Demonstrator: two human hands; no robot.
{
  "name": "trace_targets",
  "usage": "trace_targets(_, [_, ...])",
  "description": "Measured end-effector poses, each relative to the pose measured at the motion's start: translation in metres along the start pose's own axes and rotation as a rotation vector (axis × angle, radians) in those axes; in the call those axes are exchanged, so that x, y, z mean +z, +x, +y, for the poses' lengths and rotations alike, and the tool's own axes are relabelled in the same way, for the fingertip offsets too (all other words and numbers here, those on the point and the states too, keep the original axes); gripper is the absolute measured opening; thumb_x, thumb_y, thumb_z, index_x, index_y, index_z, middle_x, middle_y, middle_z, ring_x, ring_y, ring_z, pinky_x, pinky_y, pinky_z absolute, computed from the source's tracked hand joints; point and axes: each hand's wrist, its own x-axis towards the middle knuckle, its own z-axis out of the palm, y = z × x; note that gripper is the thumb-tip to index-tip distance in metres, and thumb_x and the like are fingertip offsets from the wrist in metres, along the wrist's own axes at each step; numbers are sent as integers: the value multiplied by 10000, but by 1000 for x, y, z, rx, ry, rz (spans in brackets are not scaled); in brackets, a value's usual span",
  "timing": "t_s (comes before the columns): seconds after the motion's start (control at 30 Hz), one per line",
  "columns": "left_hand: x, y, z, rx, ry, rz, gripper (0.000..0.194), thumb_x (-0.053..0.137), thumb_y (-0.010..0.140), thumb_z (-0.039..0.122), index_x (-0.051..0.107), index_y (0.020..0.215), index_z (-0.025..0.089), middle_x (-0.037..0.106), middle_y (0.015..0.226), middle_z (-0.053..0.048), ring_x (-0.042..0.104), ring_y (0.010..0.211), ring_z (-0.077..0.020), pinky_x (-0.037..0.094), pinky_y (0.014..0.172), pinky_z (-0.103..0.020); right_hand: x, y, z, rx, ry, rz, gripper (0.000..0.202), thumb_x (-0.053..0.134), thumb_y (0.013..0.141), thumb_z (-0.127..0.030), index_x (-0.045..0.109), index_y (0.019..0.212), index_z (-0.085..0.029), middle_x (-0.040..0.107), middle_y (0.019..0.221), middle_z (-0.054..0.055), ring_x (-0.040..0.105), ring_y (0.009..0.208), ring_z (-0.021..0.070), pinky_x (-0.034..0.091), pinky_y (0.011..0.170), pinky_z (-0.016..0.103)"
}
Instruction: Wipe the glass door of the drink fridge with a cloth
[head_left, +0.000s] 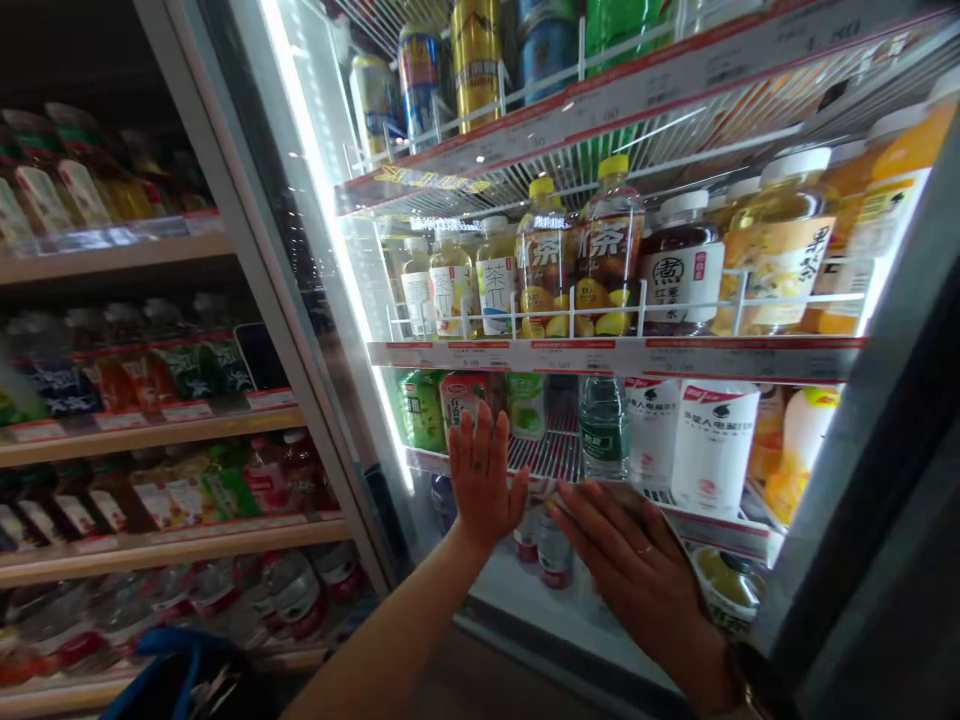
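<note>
My left hand [484, 480] is raised in front of the lower fridge shelf with its fingers stretched out and nothing in them. Its fingertips overlap a red package [459, 392]; whether they touch it I cannot tell. Just right of it, my right hand [630, 560] shows its back, its fingers close together and bent over something mostly hidden beneath the palm. Behind the hands, a green package [421, 408], a green-labelled bottle [527, 405] and a clear water bottle with a green label [603, 430] stand on the wire shelf. White-labelled bottles [716, 450] are right of the water bottle.
Above runs a shelf rail [615, 357] with tea bottles [544, 260] and juice bottles [791, 240] behind a wire guard. Cans [476, 65] fill the top shelf. Small containers [555, 555] stand at the fridge bottom. Wooden shelves [172, 435] of drinks are on the left.
</note>
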Motion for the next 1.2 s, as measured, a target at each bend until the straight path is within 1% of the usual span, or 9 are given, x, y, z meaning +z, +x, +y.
trace_targets(0.13, [0, 1, 0, 7, 0, 13, 635, 327, 991, 391, 142, 1546, 143, 164, 1614, -129, 113, 1503, -295, 170, 1207, -500, -11, 17, 9, 45, -115, 45, 476, 368, 967, -76, 549, 1356, -282, 592, 1365, -1, 461, 1352, 170, 66, 1230, 423])
trace_targets(0.3, [0, 1, 0, 16, 1, 8, 629, 316, 990, 373, 138, 1546, 138, 153, 1620, -121, 104, 1505, -292, 162, 1208, -492, -22, 38, 19, 243, -193, 248, 577, 466, 964, -134, 350, 1501, -310, 402, 1525, 55, 329, 1434, 266, 136, 1212, 522])
trace_targets(0.4, [-1, 1, -1, 19, 6, 3, 623, 304, 993, 372, 142, 1546, 137, 126, 1627, -108, 99, 1506, -287, 136, 1217, -477, -22, 40, 19, 304, -196, 268, 595, 458, 958, -130, 321, 1518, -277, 392, 1528, 75, 304, 1441, 288, 136, 1208, 544])
trace_targets(0.6, [0, 1, 0, 26, -6, 7, 632, 336, 985, 353, 133, 1547, 147, 151, 1620, -114, 91, 1506, -288, 155, 1212, -487, -17, 37, 8, 208, -128, 185, 584, 428, 936, -68, 378, 1493, -239, 592, 1362, 53, 326, 1434, 203, 153, 1225, 436])
trace_targets(0.73, [0, 0, 0, 21, 0, 17, 624, 341, 987, 352, 160, 1541, 130, 145, 1617, -124, 111, 1503, -290, 147, 1213, -474, -3, 20, 1, 88, -72, 53, 534, 384, 918, -35, 499, 1406, -218, 568, 1392, 33, 366, 1417, 197, 153, 1232, 429])
trace_targets(0.9, [0, 0, -1, 18, 0, 22, 620, 336, 990, 378, 171, 1541, 147, 203, 1604, -127, 127, 1501, -282, 169, 1208, -482, 9, 1, -2, -68, 9, -50, 519, 385, 886, -15, 557, 1344, -188, 552, 1416, 10, 367, 1411, 175, 171, 1233, 388])
trace_targets(1.03, [1, 1, 0, 21, 0, 29, 625, 347, 986, 366, 169, 1540, 139, 172, 1614, -115, 111, 1504, -275, 159, 1212, -465, -4, 8, 9, -95, 9, -11, 503, 367, 891, 15, 609, 1268, -214, 605, 1355, 6, 412, 1382, 155, 225, 1215, 391])
trace_targets(1.1, [1, 2, 1, 22, -2, 38, 627, 353, 982, 353, 169, 1540, 136, 167, 1615, -115, 108, 1505, -277, 157, 1212, -469, -16, 17, 18, -23, -47, 38, 473, 379, 928, -14, 590, 1296, -224, 613, 1343, 24, 410, 1387, 170, 218, 1215, 418])
trace_targets(1.2, [1, 2, 2, 24, -3, 44, 621, 349, 980, 342, 177, 1538, 130, 152, 1619, -109, 109, 1505, -281, 150, 1213, -470, -33, 31, 36, 108, -175, 192, 492, 449, 953, -89, 483, 1418, -247, 545, 1418, 59, 375, 1412, 237, 194, 1211, 505])
